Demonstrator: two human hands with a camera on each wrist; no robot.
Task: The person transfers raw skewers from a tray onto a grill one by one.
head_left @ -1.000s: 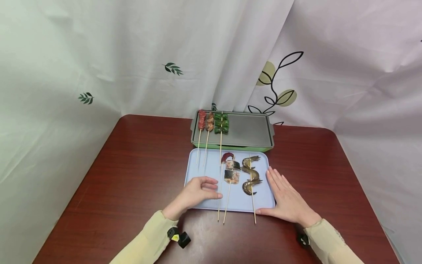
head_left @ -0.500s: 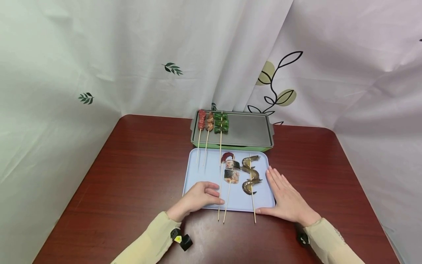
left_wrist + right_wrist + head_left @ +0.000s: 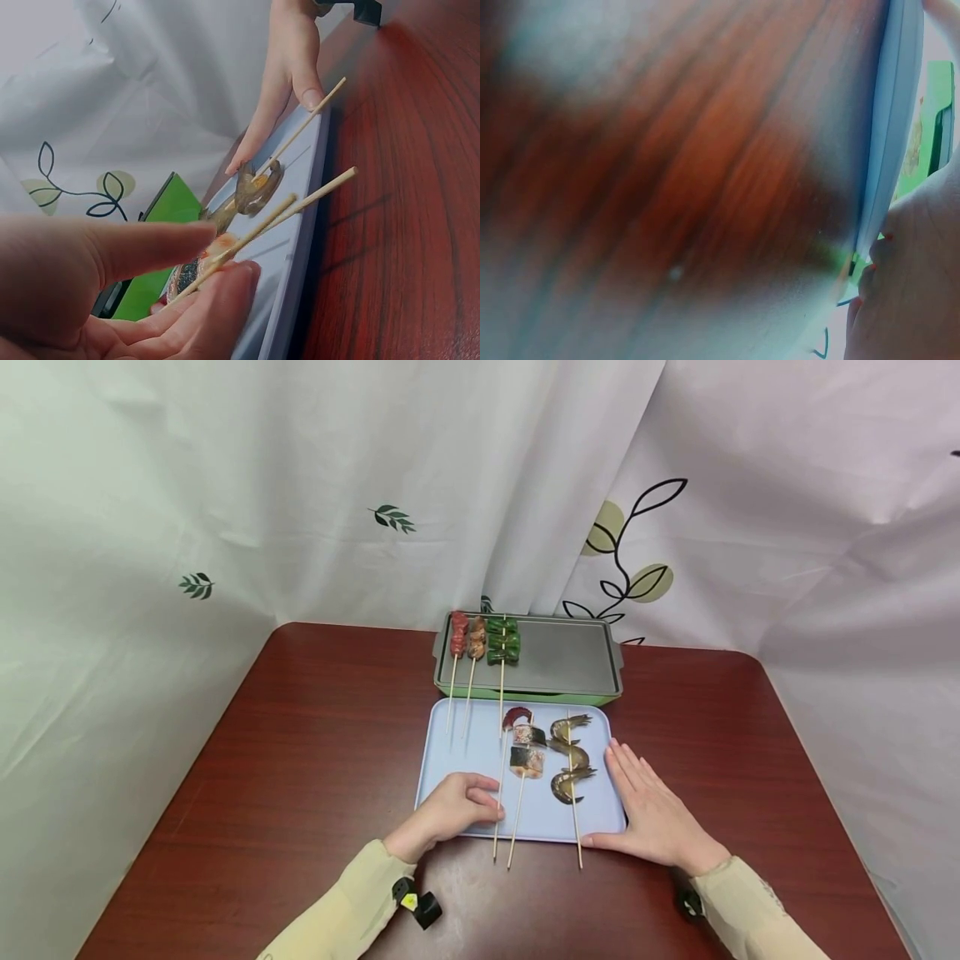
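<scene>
In the head view, a pale blue tray (image 3: 442, 752) bears several skewers. My left hand (image 3: 453, 808) is over its front left part, thumb and fingers at the stick of the skewer with a dark red curled piece (image 3: 516, 717). The left wrist view has this stick (image 3: 259, 231) between thumb and fingers. Just right of it lies a skewer with two fish pieces (image 3: 527, 761), then a skewer of shrimp (image 3: 573, 756). My right hand (image 3: 660, 810) rests along the tray's right edge, fingers straight, thumb at the front corner near the shrimp stick.
Behind the tray stands a grey grill plate (image 3: 566, 656) on a green base. On its left lie a red meat skewer (image 3: 458, 635), a brown meat skewer (image 3: 477, 639) and a green pepper skewer (image 3: 503, 642), sticks reaching over the tray. All stand on a dark red wooden table (image 3: 322, 735).
My left hand has come slightly towards the tray's front edge, and its thumb has drawn in against the stick. The stick's lower end has shifted a little left. My right hand stays put.
</scene>
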